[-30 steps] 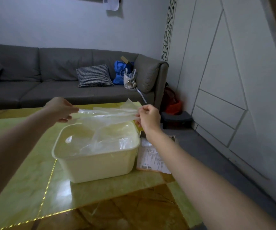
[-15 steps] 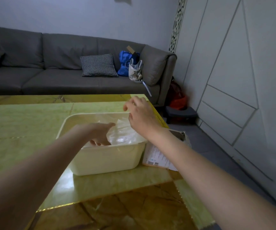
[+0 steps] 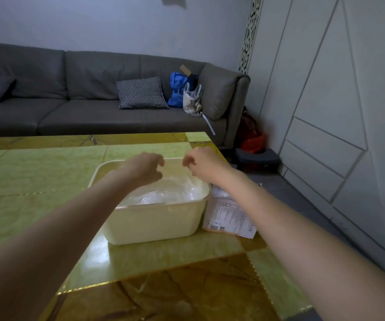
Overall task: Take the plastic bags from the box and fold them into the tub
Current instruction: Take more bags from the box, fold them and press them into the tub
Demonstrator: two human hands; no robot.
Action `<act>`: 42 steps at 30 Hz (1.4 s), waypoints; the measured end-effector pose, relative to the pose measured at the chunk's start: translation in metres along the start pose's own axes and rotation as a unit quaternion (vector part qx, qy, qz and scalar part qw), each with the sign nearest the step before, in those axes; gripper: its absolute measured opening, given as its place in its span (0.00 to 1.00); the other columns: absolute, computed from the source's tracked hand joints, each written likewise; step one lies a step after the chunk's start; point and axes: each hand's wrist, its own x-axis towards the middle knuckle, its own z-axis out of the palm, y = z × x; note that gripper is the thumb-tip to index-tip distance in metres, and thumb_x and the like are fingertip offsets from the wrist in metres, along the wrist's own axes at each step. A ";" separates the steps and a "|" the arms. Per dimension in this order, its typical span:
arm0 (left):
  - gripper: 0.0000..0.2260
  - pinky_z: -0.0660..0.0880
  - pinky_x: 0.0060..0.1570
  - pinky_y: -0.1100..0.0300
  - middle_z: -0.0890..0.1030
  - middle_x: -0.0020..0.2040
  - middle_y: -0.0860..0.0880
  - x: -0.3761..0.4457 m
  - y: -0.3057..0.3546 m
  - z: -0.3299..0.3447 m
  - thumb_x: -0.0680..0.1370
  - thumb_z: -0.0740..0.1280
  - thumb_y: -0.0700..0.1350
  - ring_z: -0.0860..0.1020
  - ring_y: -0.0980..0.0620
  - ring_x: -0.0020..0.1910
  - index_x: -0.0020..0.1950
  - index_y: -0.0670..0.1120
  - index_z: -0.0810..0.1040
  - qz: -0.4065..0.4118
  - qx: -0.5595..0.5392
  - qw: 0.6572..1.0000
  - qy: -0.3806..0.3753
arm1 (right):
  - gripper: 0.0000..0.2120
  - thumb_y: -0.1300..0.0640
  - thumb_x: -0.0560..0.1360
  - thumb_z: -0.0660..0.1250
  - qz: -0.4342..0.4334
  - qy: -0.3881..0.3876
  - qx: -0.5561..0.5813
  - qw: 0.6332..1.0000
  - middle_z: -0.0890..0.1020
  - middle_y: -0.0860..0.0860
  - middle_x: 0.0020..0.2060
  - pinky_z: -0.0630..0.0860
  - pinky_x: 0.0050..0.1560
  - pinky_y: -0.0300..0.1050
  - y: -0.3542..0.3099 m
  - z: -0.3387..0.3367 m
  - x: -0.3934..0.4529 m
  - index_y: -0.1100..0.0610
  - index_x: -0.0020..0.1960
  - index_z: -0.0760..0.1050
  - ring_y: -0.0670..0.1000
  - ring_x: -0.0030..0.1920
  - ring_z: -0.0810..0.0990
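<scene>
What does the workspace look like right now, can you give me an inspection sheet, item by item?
Surface: glossy green and gold table.
Job's things: cream tub with clear plastic bags inside; box beside the tub on its right, touching it.
Clutter: nothing seen on the table.
Hands: left hand and right hand above the tub's far side, fingers curled; whether they pinch clear plastic cannot be told.
Cables: nothing seen.
Surroundings: grey sofa with checked cushion, blue bag, white panelled wall.
</scene>
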 end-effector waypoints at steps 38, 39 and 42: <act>0.18 0.58 0.63 0.54 0.75 0.62 0.54 -0.008 0.119 0.025 0.77 0.65 0.46 0.66 0.51 0.64 0.67 0.54 0.70 0.243 0.154 0.955 -0.076 | 0.09 0.65 0.76 0.64 0.164 0.089 0.077 0.979 0.82 0.57 0.49 0.78 0.55 0.51 0.099 -0.026 -0.033 0.63 0.50 0.82 0.56 0.51 0.81; 0.19 0.58 0.64 0.53 0.75 0.63 0.54 -0.008 0.120 0.025 0.77 0.65 0.46 0.66 0.51 0.64 0.68 0.54 0.69 0.241 0.154 0.955 -0.076 | 0.10 0.66 0.76 0.62 0.168 0.092 0.062 0.980 0.82 0.58 0.50 0.78 0.54 0.52 0.099 -0.027 -0.032 0.63 0.50 0.82 0.57 0.51 0.81; 0.21 0.58 0.65 0.53 0.74 0.64 0.55 -0.007 0.121 0.026 0.77 0.66 0.47 0.66 0.51 0.65 0.69 0.54 0.67 0.234 0.158 0.955 -0.093 | 0.11 0.64 0.77 0.58 0.181 0.138 0.010 0.974 0.81 0.60 0.49 0.78 0.46 0.49 0.103 -0.028 -0.031 0.63 0.46 0.80 0.60 0.47 0.80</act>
